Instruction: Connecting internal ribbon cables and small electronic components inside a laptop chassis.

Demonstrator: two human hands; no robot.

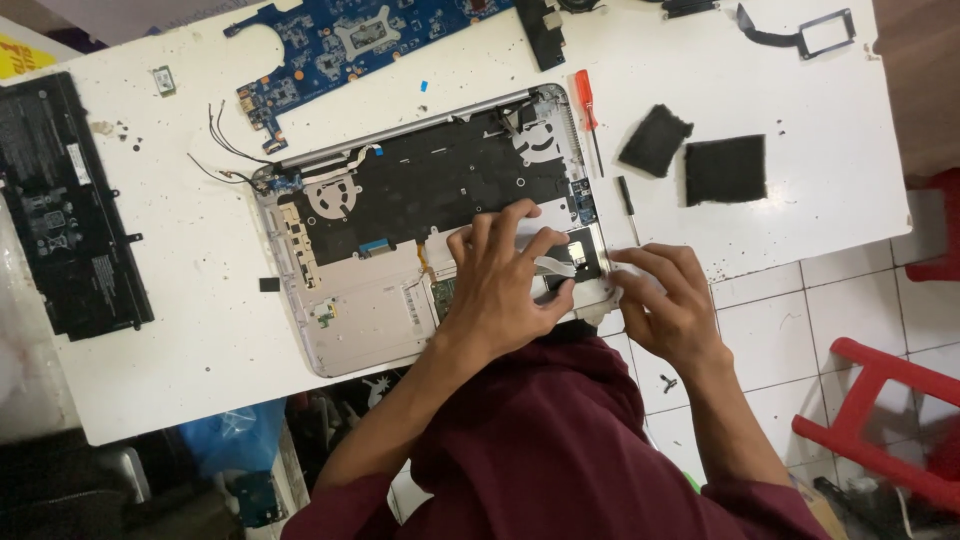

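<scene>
An opened silver laptop base (pixel 355 310) lies on the white table (pixel 180 340), its black keyboard underside and two fans exposed. My left hand (pixel 505 280) rests spread on the lower right part of the base, fingers over a small black part and a flat ribbon cable (pixel 553 266). My right hand (pixel 670 300) pinches at the base's right front corner, by the table edge; what it pinches is hidden. Both sleeves are dark red.
A blue circuit board (pixel 350 40) lies at the back. A black battery pack (pixel 60 200) sits at the left. A red-handled screwdriver (pixel 587 105), a black screwdriver (pixel 627 205) and two black foam pads (pixel 725 168) lie right of the base. A red stool (pixel 880 420) stands on the tiled floor.
</scene>
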